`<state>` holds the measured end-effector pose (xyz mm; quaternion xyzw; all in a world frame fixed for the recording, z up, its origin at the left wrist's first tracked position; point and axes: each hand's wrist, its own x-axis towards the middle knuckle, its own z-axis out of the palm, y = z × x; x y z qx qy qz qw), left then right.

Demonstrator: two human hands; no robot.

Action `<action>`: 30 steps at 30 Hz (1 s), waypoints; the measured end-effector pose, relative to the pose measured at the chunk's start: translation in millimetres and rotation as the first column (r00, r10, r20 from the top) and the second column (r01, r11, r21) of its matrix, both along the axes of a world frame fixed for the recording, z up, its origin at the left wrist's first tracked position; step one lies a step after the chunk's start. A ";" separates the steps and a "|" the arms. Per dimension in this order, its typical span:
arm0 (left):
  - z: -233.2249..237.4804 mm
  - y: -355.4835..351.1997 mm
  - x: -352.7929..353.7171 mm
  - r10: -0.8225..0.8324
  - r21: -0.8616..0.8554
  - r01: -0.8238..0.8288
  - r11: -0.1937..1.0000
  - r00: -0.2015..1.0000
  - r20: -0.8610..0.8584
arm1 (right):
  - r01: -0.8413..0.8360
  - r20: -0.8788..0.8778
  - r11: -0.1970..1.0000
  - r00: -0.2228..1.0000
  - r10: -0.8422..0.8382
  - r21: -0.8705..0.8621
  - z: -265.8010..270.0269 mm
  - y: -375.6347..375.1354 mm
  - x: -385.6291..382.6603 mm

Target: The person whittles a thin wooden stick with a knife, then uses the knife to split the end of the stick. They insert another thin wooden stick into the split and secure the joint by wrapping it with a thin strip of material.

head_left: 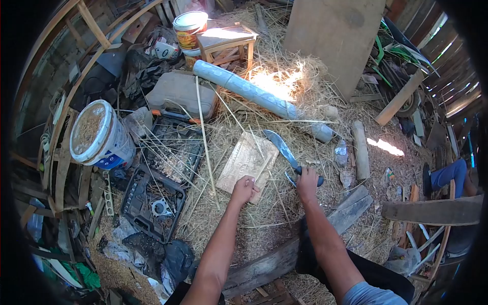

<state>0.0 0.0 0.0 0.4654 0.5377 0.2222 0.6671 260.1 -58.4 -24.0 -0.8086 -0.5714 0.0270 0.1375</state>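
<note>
My right hand is wrapped round the dark handle of a machete, whose curved blade points up and to the left, beside a worn wooden board. My left hand is closed at the near edge of that board, with the fingers pinched on something thin that I cannot make out clearly. A thin pale strip crosses the board from the upper left. Another long pale strip lies to the left, over straw.
A blue-grey pipe lies beyond the board. To the left are a white bucket, a grey case and an open black case. A plank is near my legs. Another person's leg shows at right.
</note>
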 end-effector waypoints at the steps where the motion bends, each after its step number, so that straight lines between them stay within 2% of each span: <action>1: -2.6 -1.5 -1.3 -0.006 0.013 0.006 1.000 1.000 -0.013 | -0.018 0.010 0.999 1.000 0.018 0.028 -3.2 -5.4 -9.1; 2: -5.4 -3.2 -3.6 -0.011 0.024 0.011 1.000 1.000 -0.027 | -0.038 0.021 0.998 0.999 0.037 0.055 -6.4 -12.0 -18.7; 3: -6.1 -5.5 19.6 0.010 0.003 -0.010 1.000 1.000 0.005 | -0.010 0.015 1.000 1.000 0.010 -0.011 0.1 -19.8 -4.5; 5: -7.2 -9.5 18.8 0.054 -0.046 -0.053 0.998 0.998 0.025 | 0.040 -0.034 0.988 0.998 -0.045 -0.148 9.1 -38.6 -22.1; 6: -4.0 -10.6 16.0 0.062 -0.040 -0.061 0.997 0.998 0.033 | 0.097 0.008 0.991 0.995 -0.097 -0.089 -8.0 -47.1 -25.6; 9: 13.5 -10.8 16.2 0.094 -0.033 -0.092 0.995 0.993 0.075 | 0.218 0.049 0.954 0.976 -0.213 -0.207 -20.4 -66.5 -24.9; 12: 33.4 -9.0 14.8 0.142 -0.059 -0.136 0.989 0.981 0.131 | 0.048 -0.062 0.961 0.996 -0.067 -0.272 -26.9 -76.1 -6.7; 15: 61.7 4.6 13.1 0.190 -0.064 -0.181 0.981 0.960 0.206 | 0.070 -0.184 0.956 0.975 -0.126 -0.286 -10.6 -68.3 -9.3; 18: 95.8 16.2 9.0 0.202 -0.025 -0.202 0.979 0.946 0.253 | 0.080 -0.325 0.996 0.941 -0.090 -0.044 18.9 -53.7 -25.1; 21: 143.0 25.2 1.1 0.185 0.049 -0.212 0.976 0.929 0.321 | -0.002 -0.378 0.977 0.922 0.085 0.214 48.5 -25.3 -45.8; 24: 207.0 31.2 -11.1 0.198 0.086 -0.244 0.966 0.910 0.365 | 0.060 -0.546 0.969 0.834 0.084 0.241 120.9 17.7 -82.6; 26: 247.8 37.8 -19.8 0.217 0.143 -0.295 0.945 0.891 0.400 | 0.024 -0.569 0.948 0.805 0.171 0.318 182.9 47.8 -105.8; 28: 310.5 34.0 -30.6 0.233 0.161 -0.336 0.928 0.861 0.452 | -0.008 -0.500 0.850 0.805 0.317 0.526 231.6 81.7 -125.3; 30: 364.0 35.1 -48.4 0.244 0.149 -0.362 0.920 0.828 0.505 | -0.059 -0.405 0.778 0.827 0.389 0.626 284.2 111.9 -139.1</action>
